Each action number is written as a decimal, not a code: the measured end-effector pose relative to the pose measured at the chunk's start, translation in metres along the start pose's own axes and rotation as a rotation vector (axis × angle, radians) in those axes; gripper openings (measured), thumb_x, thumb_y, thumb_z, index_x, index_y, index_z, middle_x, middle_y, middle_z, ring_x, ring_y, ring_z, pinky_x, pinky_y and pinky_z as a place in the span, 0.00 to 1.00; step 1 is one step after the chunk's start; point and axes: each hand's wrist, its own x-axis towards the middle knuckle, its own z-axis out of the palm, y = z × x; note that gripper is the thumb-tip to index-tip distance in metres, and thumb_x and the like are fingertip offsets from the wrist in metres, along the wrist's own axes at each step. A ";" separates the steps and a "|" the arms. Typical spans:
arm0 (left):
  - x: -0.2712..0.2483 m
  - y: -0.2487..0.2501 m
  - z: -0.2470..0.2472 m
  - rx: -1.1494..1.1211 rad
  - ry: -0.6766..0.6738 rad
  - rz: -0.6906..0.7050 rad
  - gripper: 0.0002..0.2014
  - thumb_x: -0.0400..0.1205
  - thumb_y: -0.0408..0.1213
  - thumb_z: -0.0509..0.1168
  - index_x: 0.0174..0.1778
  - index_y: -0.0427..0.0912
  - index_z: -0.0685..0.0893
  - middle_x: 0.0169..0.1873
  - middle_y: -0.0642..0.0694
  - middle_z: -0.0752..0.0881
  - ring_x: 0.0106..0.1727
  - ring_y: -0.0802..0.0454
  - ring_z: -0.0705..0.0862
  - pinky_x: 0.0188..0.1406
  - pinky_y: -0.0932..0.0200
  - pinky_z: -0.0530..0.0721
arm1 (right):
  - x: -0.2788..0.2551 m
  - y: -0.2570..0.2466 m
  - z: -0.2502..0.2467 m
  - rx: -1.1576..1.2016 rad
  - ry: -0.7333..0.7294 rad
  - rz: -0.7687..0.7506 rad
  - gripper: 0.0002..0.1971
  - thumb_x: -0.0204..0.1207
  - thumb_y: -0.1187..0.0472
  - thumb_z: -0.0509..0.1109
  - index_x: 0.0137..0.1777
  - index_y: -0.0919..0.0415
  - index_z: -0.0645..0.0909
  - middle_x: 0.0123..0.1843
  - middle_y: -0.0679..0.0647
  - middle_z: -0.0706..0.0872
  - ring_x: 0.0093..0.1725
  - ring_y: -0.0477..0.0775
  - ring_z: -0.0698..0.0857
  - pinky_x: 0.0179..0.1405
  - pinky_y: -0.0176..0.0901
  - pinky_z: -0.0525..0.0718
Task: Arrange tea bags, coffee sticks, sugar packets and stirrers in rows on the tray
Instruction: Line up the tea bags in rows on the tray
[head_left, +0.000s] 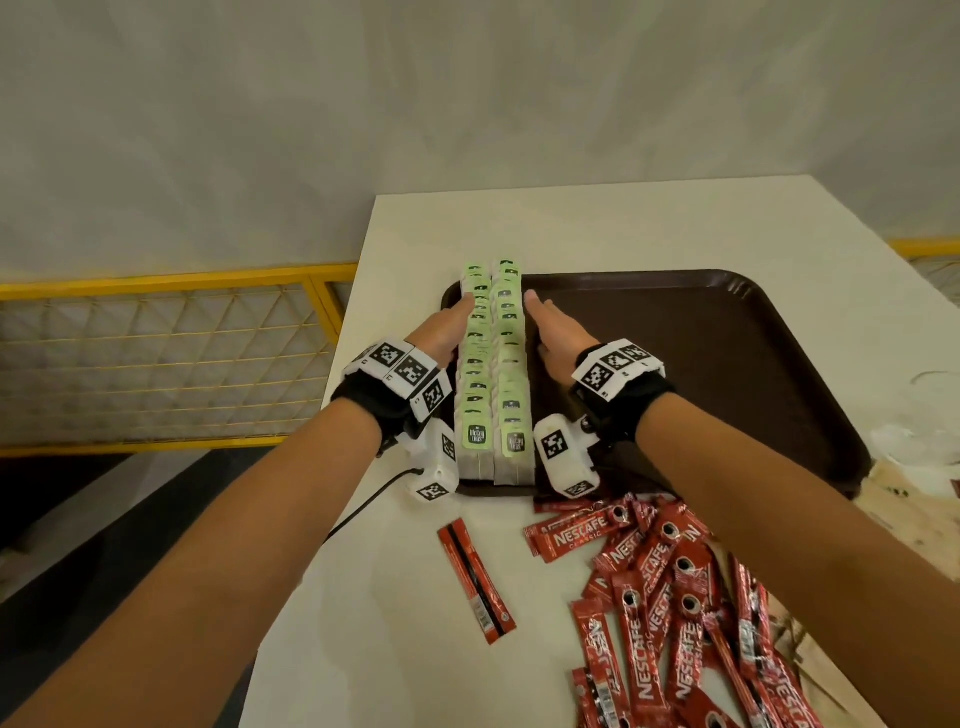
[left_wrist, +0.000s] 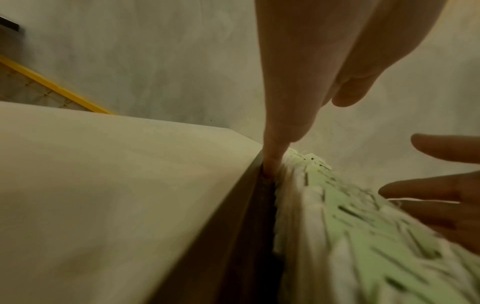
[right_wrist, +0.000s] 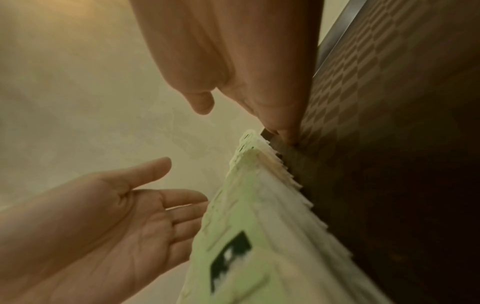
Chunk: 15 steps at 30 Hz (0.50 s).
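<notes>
Two long rows of tea bags (head_left: 492, 374) with green tags stand side by side along the left end of the dark brown tray (head_left: 701, 364). My left hand (head_left: 447, 325) lies with straight fingers along the left side of the rows. My right hand (head_left: 553, 325) lies flat along their right side. In the left wrist view my fingers (left_wrist: 275, 144) reach down between the tray rim and the tea bags (left_wrist: 363, 226). The right wrist view shows the tea bags (right_wrist: 246, 216), the patterned tray floor (right_wrist: 389, 144) and the left hand's palm (right_wrist: 91, 226). Red coffee sticks (head_left: 670, 597) lie heaped on the table before the tray.
One coffee stick (head_left: 475, 582) lies apart on the white table (head_left: 395, 597), left of the heap. A yellow railing with mesh (head_left: 171, 358) runs beyond the table's left edge. Pale packaging (head_left: 930, 431) sits at the right edge. Most of the tray floor is bare.
</notes>
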 end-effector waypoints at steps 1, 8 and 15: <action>0.004 0.001 0.000 -0.006 -0.008 -0.006 0.27 0.88 0.51 0.48 0.76 0.36 0.68 0.74 0.39 0.73 0.75 0.46 0.71 0.66 0.57 0.69 | 0.003 -0.002 0.001 -0.001 -0.012 0.006 0.33 0.85 0.44 0.51 0.84 0.60 0.47 0.85 0.56 0.52 0.83 0.57 0.54 0.80 0.51 0.54; 0.021 0.003 -0.001 -0.012 -0.092 -0.027 0.28 0.87 0.55 0.48 0.71 0.38 0.76 0.66 0.41 0.81 0.66 0.46 0.80 0.67 0.54 0.76 | 0.018 -0.007 0.012 0.141 -0.094 0.058 0.36 0.85 0.46 0.52 0.83 0.61 0.38 0.84 0.57 0.53 0.81 0.56 0.60 0.74 0.46 0.63; 0.027 0.015 -0.007 0.029 -0.008 0.006 0.32 0.87 0.55 0.46 0.81 0.36 0.58 0.80 0.40 0.63 0.82 0.46 0.59 0.79 0.50 0.57 | 0.040 -0.016 -0.003 0.065 -0.050 0.066 0.35 0.84 0.41 0.48 0.84 0.57 0.38 0.85 0.56 0.49 0.83 0.57 0.52 0.79 0.51 0.54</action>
